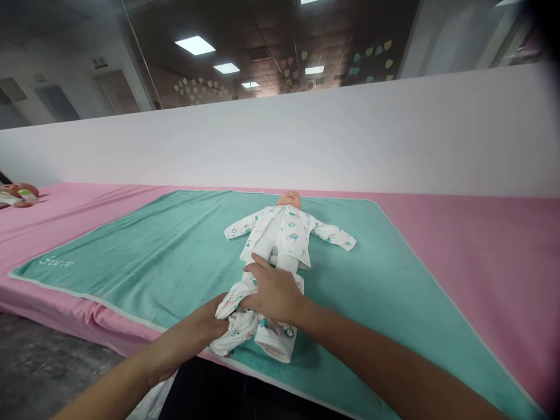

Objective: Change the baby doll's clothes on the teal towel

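Note:
A baby doll lies on its back, head away from me. It wears an open white printed jacket over a white undergarment, its sleeves spread to both sides. White printed baby pants are around its lower legs, the left-hand leg bunched up and the other lying flatter. My left hand is closed at the bunched pant leg, its fingertips hidden by the cloth. Across the doll's legs lies my right hand, thumb toward the thigh, its other fingers curled on the pants and partly hidden.
A green blanket with a pale border lies under the doll, on a pink-covered surface. Another doll is at the far left. Behind stands a white low wall with glass above. Grey floor shows at lower left.

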Demonstrator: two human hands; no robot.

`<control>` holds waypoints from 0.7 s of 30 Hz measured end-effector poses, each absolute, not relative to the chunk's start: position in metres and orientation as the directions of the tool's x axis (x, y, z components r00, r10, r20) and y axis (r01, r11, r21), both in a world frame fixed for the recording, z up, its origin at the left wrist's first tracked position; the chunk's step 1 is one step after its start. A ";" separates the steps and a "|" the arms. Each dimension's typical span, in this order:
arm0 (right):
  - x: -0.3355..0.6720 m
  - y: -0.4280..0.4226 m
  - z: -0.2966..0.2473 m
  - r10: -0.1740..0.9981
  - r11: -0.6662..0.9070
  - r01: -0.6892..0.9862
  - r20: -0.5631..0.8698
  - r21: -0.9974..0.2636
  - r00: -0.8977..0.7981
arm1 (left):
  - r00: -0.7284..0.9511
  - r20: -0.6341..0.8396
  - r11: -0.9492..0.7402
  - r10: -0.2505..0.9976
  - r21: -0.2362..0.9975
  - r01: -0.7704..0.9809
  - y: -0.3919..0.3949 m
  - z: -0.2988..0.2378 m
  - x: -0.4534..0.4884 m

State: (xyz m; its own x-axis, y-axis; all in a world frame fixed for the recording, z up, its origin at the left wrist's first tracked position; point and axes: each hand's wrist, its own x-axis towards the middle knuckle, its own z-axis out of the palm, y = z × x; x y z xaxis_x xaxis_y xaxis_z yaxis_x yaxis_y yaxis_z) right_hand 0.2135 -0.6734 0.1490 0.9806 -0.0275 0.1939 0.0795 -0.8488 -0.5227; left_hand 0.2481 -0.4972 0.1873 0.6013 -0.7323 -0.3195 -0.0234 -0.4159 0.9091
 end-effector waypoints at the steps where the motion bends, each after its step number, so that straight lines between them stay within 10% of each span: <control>1: 0.213 -0.674 0.148 -0.029 -0.834 0.087 0.201 -0.545 0.979 | 0.600 -0.337 -0.395 -0.726 0.918 0.037 -0.496 0.186 0.247; 11: 0.211 -0.687 0.163 0.137 -0.620 0.148 0.080 -0.770 0.987 | 0.692 -0.402 -0.178 -0.600 0.910 0.374 -0.488 0.161 0.240; 21: 0.211 -0.705 0.171 0.361 -0.484 0.297 0.122 -0.823 0.925 | 0.786 -0.190 -0.130 -0.588 0.982 0.140 -0.493 0.152 0.249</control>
State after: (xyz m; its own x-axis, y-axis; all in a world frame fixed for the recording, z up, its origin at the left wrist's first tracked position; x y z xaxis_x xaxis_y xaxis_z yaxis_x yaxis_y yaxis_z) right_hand 0.2106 -0.7048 0.1710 0.9245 0.3611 0.1218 0.2974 -0.4836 -0.8232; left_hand 0.2493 -0.4928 0.1519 0.7863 -0.5880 -0.1898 0.1400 -0.1296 0.9816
